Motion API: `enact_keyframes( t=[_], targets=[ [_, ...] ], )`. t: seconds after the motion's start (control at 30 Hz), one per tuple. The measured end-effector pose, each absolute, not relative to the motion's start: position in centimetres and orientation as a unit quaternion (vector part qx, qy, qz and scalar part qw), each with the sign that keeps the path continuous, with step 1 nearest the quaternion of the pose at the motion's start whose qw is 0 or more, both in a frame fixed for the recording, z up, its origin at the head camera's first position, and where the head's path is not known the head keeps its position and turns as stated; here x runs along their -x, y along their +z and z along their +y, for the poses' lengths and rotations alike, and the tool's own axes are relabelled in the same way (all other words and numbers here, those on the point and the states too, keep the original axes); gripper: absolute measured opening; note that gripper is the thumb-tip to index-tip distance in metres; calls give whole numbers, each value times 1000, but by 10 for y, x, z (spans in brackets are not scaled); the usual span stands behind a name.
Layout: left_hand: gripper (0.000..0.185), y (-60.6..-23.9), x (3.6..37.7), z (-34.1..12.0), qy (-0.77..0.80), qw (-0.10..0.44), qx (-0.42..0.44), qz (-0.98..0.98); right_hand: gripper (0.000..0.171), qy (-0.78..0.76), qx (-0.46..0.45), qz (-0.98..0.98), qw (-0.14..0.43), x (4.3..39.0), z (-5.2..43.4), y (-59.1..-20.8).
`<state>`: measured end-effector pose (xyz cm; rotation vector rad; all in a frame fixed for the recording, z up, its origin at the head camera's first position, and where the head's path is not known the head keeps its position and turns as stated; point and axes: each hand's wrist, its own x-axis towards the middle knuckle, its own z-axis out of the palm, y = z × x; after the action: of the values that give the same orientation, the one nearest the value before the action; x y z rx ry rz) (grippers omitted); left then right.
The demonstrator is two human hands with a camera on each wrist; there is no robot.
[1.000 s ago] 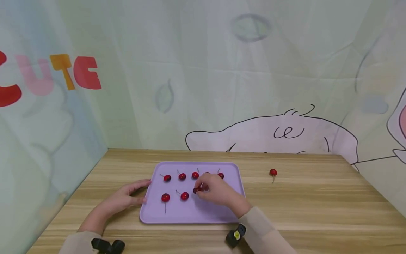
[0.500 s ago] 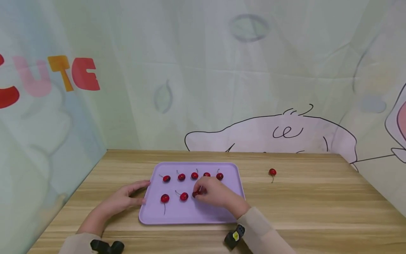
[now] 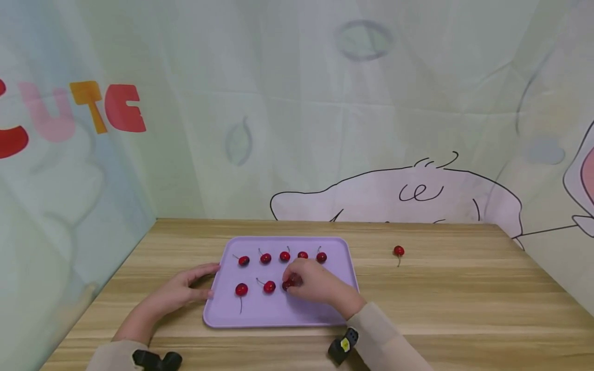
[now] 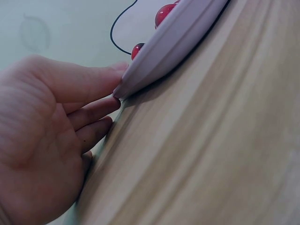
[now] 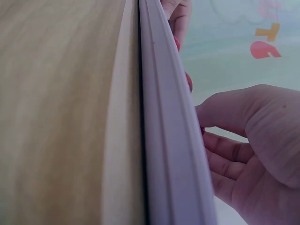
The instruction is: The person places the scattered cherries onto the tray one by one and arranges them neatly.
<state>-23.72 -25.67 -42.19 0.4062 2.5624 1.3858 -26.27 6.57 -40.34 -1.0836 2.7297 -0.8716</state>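
A lilac tray (image 3: pixel 260 314) lies on the wooden table, bearing red cherries with thin stems. My right hand (image 3: pixel 315 281) is over its middle and pinches a cherry (image 3: pixel 285 285) close to the tray's surface, partly covered by the fingers. Left of it sit a cherry (image 3: pixel 269 287) and another cherry (image 3: pixel 241 289) whose stem points toward me. Several cherries make a row behind, including one cherry (image 3: pixel 322 257) at the right end. My left hand (image 3: pixel 174 293) touches the tray's left edge with thumb and forefinger spread; in the left wrist view its fingertips meet the rim.
A single cherry (image 3: pixel 398 251) lies on the wooden table (image 3: pixel 455 299), right of the tray. Behind the table hangs a printed cloth (image 3: pixel 297 129) with a cartoon outline. Black wrist cameras sit on both sleeves.
My right hand has come slightly toward me and down with the cherry, so a back-row cherry shows more. The left hand stays at the tray's edge.
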Motion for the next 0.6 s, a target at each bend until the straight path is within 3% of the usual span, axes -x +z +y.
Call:
enact_keyframes(
  t=[0.6],
  targets=[
    [66, -420, 237, -257, 465, 95, -139, 869, 12, -277, 334, 900, 43, 261, 71, -398]
  ],
)
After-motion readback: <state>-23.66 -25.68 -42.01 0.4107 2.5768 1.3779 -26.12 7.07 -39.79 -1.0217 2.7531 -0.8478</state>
